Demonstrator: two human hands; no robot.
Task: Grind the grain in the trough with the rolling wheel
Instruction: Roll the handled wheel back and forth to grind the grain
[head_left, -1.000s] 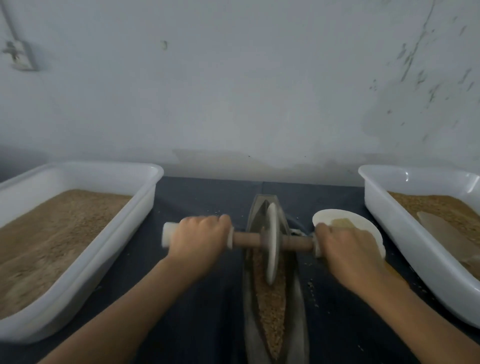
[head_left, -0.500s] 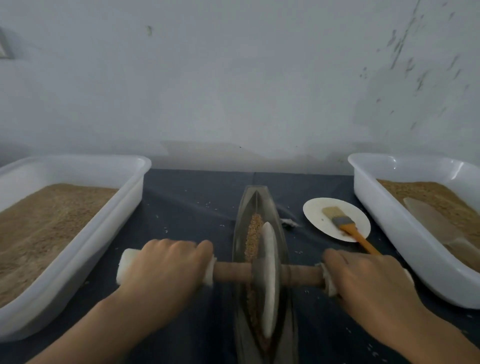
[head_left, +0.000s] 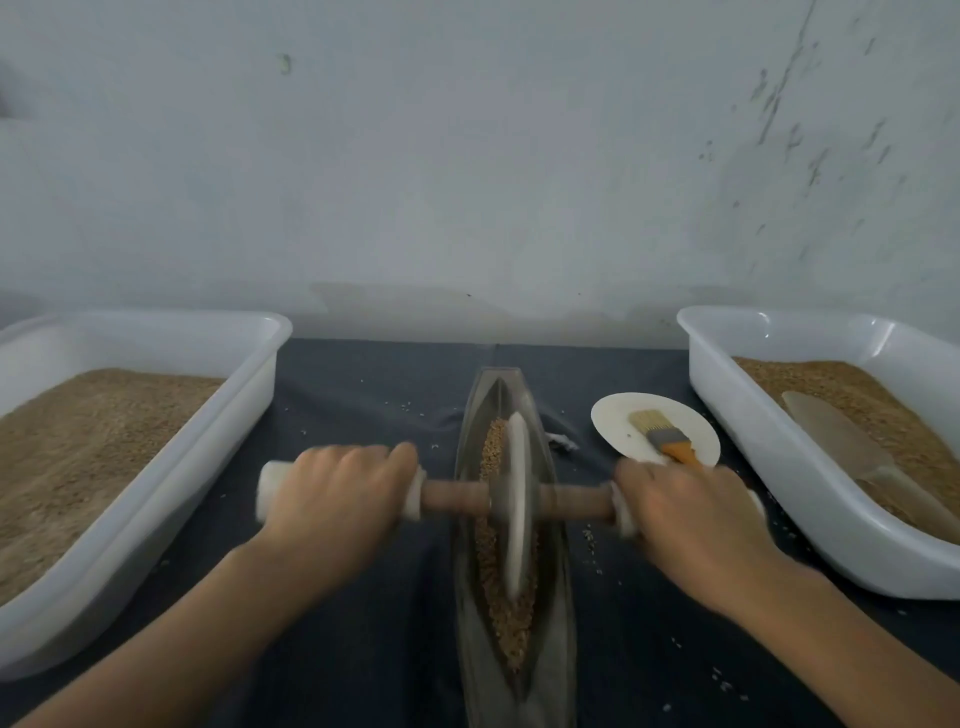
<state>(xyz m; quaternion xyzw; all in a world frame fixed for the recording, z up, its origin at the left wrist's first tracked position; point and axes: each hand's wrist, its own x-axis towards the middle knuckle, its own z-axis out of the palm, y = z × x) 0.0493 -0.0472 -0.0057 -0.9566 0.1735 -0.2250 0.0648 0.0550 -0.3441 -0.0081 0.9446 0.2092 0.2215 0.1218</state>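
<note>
Since half a second ago the rolling wheel has rolled a little farther along the trough, standing upright in the grain; the left hand and right hand curl round its axle's white grips; beyond lies a brush on a white dish, between two grain tubs.
</note>
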